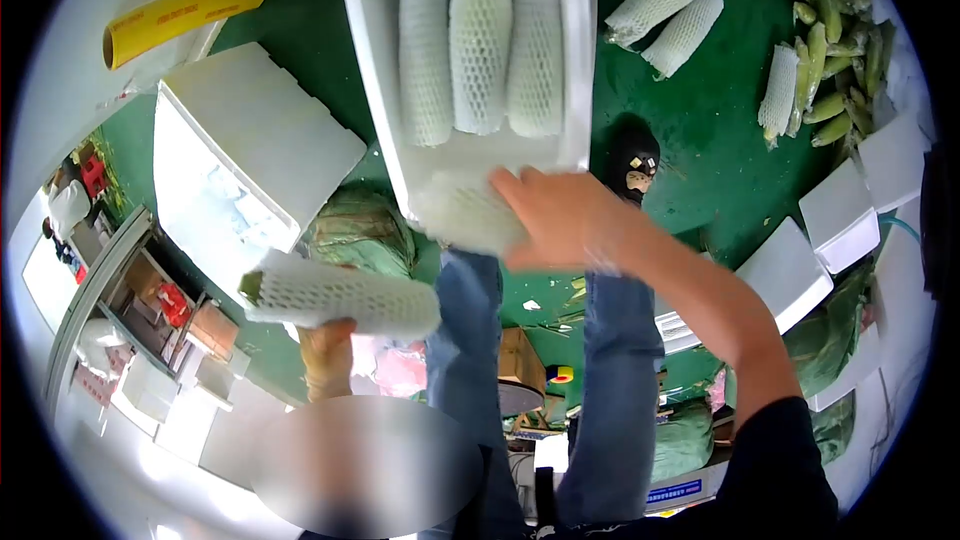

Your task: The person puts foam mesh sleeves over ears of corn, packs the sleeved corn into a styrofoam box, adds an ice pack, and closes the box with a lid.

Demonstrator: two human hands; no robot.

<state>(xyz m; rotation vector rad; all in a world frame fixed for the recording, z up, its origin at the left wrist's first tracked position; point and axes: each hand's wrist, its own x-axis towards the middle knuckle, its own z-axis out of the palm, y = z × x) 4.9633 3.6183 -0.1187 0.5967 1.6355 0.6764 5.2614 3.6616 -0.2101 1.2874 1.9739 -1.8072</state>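
Observation:
A corn ear in a white foam net (345,298) lies across my left hand (328,345), whose fingers are closed around it from below; green husk shows at its left end. My right hand (565,218) is closed on another foam-netted corn ear (465,212), blurred by motion, at the near end of a white foam box (582,60). Inside the box, several netted corn ears stand side by side, the middle netted ear (480,50) showing pale green through the mesh.
Two netted corn ears (655,8) lie on the green floor (720,150) right of the box. Beyond them is a pile of corn in husks (835,60). A large white foam box (260,130) and a yellow roll (185,18) are at left. White foam pieces (845,215) lie at right.

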